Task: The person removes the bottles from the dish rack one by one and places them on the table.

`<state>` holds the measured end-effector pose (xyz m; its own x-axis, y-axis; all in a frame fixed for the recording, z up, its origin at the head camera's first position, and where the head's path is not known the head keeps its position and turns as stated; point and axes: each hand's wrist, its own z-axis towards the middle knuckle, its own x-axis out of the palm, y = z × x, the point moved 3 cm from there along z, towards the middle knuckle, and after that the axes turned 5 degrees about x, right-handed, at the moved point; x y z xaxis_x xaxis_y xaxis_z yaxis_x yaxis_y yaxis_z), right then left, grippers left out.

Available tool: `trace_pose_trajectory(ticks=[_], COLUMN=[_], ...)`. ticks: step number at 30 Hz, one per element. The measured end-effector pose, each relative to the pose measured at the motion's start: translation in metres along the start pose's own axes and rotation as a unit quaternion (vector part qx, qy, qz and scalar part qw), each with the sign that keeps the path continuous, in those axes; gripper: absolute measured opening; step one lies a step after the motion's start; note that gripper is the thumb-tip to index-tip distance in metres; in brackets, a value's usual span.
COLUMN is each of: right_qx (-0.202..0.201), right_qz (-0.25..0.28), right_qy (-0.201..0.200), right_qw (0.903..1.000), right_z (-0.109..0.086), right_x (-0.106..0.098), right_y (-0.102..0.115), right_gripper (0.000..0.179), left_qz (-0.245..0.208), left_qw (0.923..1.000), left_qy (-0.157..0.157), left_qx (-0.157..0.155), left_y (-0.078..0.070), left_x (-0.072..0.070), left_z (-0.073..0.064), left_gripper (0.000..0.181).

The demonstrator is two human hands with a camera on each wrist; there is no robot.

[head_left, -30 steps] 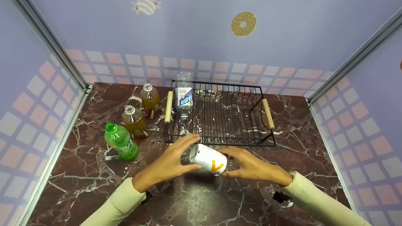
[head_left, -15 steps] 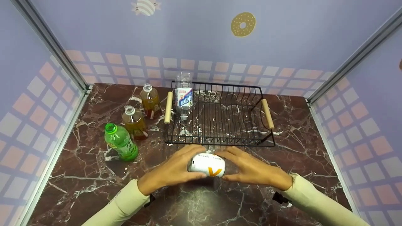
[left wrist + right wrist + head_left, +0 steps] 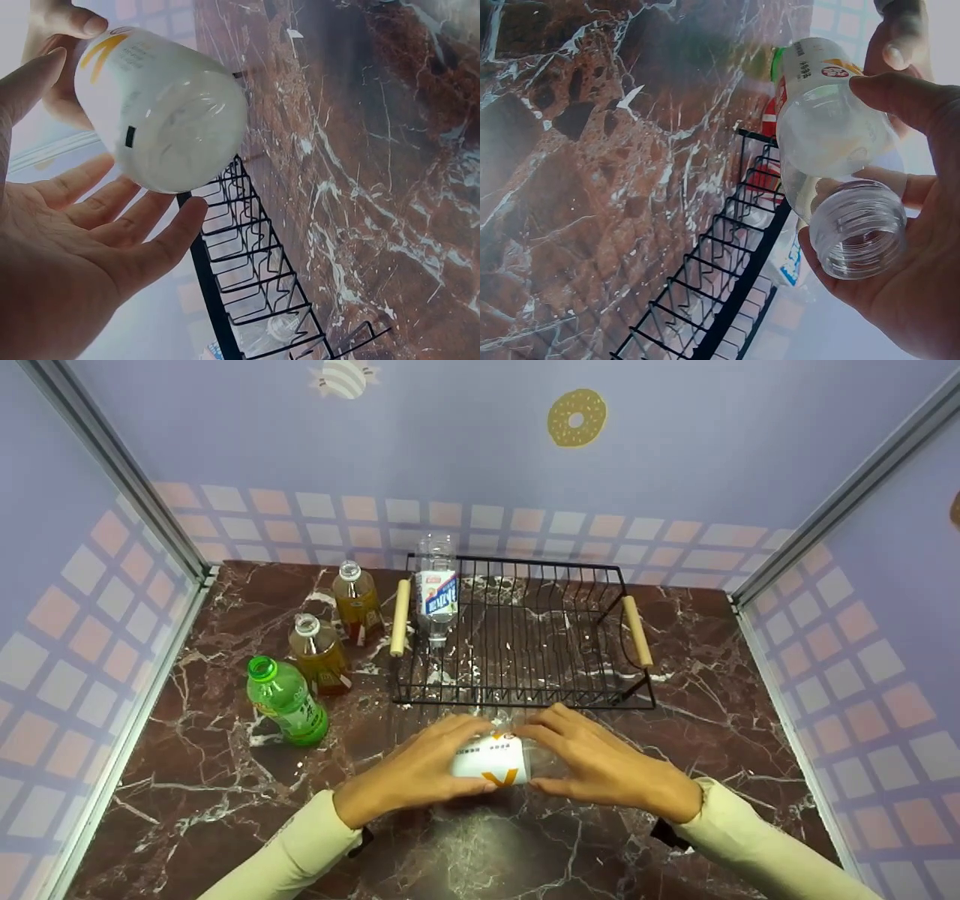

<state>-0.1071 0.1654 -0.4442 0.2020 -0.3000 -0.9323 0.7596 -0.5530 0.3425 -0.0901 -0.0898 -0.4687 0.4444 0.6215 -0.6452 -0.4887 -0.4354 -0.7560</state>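
Note:
A clear plastic bottle [image 3: 491, 761] with a white label and orange mark lies sideways between both hands, in front of the rack. My left hand [image 3: 424, 765] holds it loosely around its base end, thumb along the near side and fingers on the far side. At the other end, my right hand [image 3: 600, 761] holds the bottle by its clear shoulder and neck. The right wrist view shows its open mouth [image 3: 859, 229], without a cap. In the left wrist view the round base [image 3: 191, 131] faces the camera, near the curved left fingers [image 3: 169, 240].
Behind the hands stands a black wire rack [image 3: 525, 707] with wooden handles [image 3: 637, 631]. A clear bottle [image 3: 437, 592] with a blue-white label lies in its left end. Left of it stand a green bottle [image 3: 289, 701] and two amber-coloured bottles [image 3: 320, 656] [image 3: 358, 604]. Panels enclose the marble-patterned counter.
The held bottle has come down towards the counter, swung level and turned about its length, so its label shows another side. Both hands have closed in around it. The rack and standing bottles stay put.

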Motion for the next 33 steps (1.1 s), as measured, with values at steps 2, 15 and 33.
trace_pose_trajectory(ticks=[2, 15, 33], right_qx=[-0.002, -0.027, -0.08], right_qz=[-0.004, -0.026, -0.045], right_qy=[0.0, -0.011, -0.01], right_qw=[1.0, 0.9992, 0.9957], right_z=[0.0, 0.005, 0.014], right_x=[-0.001, -0.007, -0.009], right_y=[0.002, 0.015, 0.02], right_gripper=[0.074, 0.071, 0.064], left_qz=[-0.003, -0.01, 0.055], left_qw=[1.0, 0.9998, 0.9983], left_qy=[0.005, 0.016, 0.018], left_qx=[0.0, -0.002, -0.006], left_y=[0.0, 0.0, -0.002], left_x=[0.002, 0.012, 0.02], left_z=[0.001, 0.006, 0.011], left_gripper=[0.073, 0.073, 0.084])
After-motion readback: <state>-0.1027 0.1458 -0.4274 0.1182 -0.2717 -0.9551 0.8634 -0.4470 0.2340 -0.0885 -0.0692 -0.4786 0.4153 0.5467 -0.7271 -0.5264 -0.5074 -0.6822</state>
